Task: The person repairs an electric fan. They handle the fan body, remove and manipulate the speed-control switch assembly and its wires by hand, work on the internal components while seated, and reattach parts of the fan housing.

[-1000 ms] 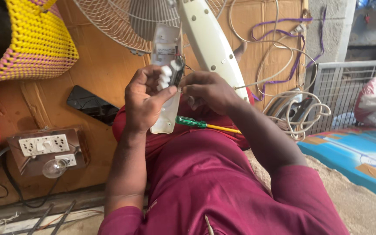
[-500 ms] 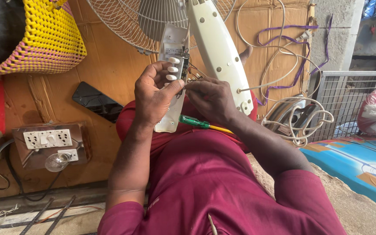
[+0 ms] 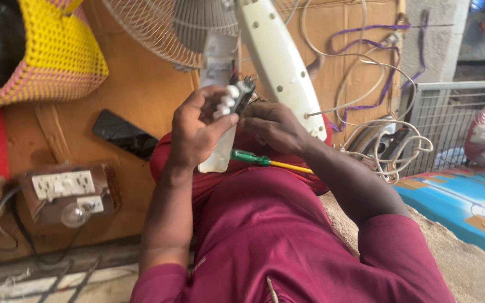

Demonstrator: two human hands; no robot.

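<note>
we look down at our own lap, dressed in a dark red shirt, with both hands raised in front of us. our left hand is curled around a small switch block with a row of white buttons on a dark body, thumb and fingers closed on it. our right hand is just beside it, fingers bent and touching the block's right edge; we cannot tell whether this hand grips anything of its own. under the hands a white plastic cover stands upright against our lap, partly hidden by the left hand. a screwdriver with a green handle and a yellow shaft lies across our lap, just below the right hand. behind the hands lean a white fan column and a wire fan guard. to the left, on the wooden board, sit a socket box with a light bulb, a black phone, and a yellow woven basket above them. to the right lie coils of white cable and a metal grille.
</note>
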